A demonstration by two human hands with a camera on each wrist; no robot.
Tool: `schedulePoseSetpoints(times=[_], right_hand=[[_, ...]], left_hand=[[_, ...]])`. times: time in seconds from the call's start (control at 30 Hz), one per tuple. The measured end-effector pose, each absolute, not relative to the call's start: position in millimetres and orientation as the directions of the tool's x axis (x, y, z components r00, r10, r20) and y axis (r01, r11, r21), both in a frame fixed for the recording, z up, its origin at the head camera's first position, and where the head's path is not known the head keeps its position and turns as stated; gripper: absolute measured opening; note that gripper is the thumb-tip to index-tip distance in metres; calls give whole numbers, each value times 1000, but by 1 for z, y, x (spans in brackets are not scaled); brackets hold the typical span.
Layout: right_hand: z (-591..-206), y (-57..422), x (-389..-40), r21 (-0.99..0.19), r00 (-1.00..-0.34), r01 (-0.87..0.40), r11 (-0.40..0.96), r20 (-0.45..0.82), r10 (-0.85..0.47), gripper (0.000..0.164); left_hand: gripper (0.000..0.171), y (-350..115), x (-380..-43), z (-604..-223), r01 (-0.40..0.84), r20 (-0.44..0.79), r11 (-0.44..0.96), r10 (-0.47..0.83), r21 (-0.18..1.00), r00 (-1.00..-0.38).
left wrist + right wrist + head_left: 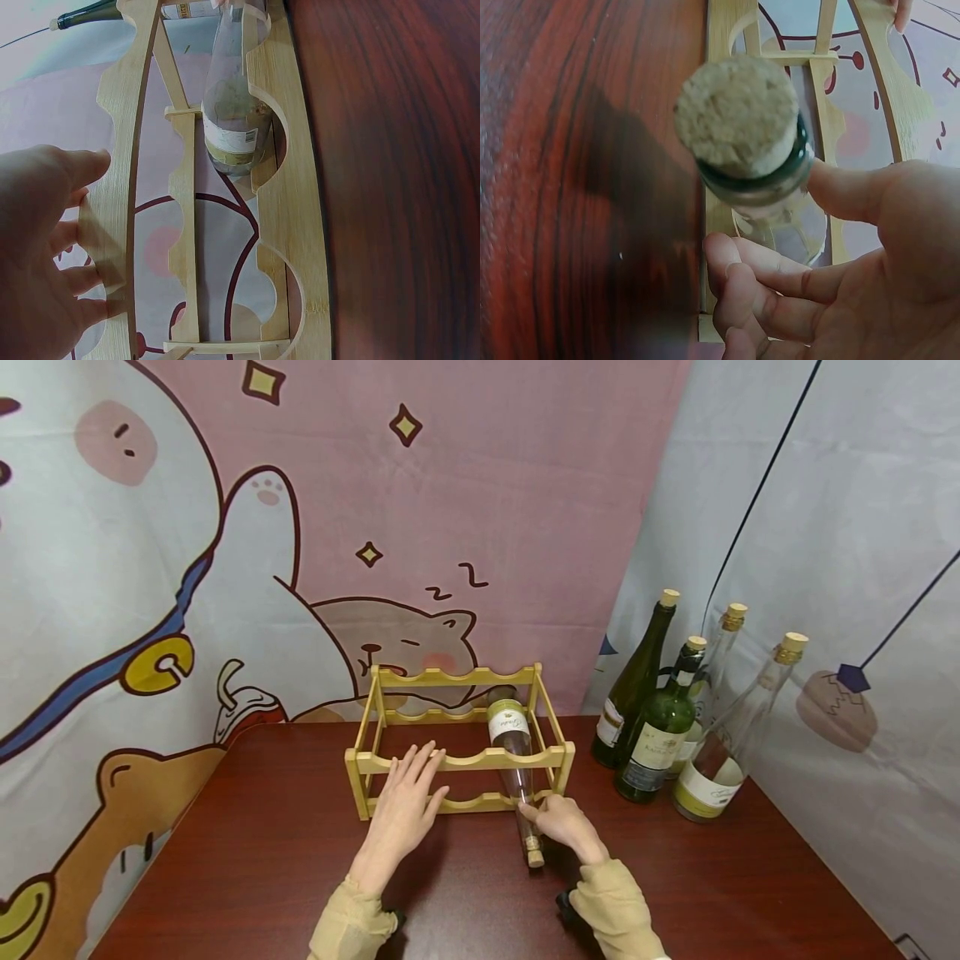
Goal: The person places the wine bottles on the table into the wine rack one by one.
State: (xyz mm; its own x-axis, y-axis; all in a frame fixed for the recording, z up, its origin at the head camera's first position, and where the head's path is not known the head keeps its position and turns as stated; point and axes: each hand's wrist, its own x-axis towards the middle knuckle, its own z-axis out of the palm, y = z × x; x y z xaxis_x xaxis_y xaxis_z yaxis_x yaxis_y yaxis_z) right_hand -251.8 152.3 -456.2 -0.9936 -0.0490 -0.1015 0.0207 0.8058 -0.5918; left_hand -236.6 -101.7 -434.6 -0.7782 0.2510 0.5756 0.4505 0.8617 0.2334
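Right hand [564, 823], curled, pinches corked clear-glass bottle [513, 740] by neck; leftward, straight-fingered left hand [401, 812] touches pale rectangular wooden rack [471, 762], presumably steadying it.

Bare hands, khaki sleeves, black bits at the wrists.
On the near side of the wooden rack [480, 762], I see the left hand [402, 806] and right hand [564, 824] ungloved. The left sleeve [347, 924] and right sleeve [618, 910] are pale yellow-tan cloth, wrinkled and bunched, each with a small black piece at its inner edge; a white sliver shows at the right sleeve's lower end.
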Motion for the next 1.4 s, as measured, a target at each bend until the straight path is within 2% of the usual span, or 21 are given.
schedulePoseSetpoints(times=[0.3,0.6,0.73,0.87,1.07,1.2,1.4], right_hand=[[-451,170,-255,-610,-994,47,791,-103,-20,46],[-444,195,-257,-621,-996,49,783,-91,-10,35],[-438,207,-258,-619,-999,30,785,-30,15,34],[-430,220,-258,-627,-993,0,779,91,73,34],[-421,234,-255,-655,-939,-50,754,287,187,31],[-418,238,-252,-672,-903,-59,738,351,248,32],[-409,244,-250,-661,-874,-83,746,408,264,31]], left_hand=[[51,-101,-235,-434,439,565,867,247,234,-787],[51,-101,-235,-434,431,558,871,243,235,-794],[51,-101,-235,-435,430,558,872,241,234,-794],[51,-101,-235,-435,431,558,872,243,234,-794],[50,-101,-236,-435,430,560,873,243,229,-792],[50,-101,-236,-435,439,571,869,245,229,-783],[50,-101,-236,-435,443,580,867,244,229,-777]])
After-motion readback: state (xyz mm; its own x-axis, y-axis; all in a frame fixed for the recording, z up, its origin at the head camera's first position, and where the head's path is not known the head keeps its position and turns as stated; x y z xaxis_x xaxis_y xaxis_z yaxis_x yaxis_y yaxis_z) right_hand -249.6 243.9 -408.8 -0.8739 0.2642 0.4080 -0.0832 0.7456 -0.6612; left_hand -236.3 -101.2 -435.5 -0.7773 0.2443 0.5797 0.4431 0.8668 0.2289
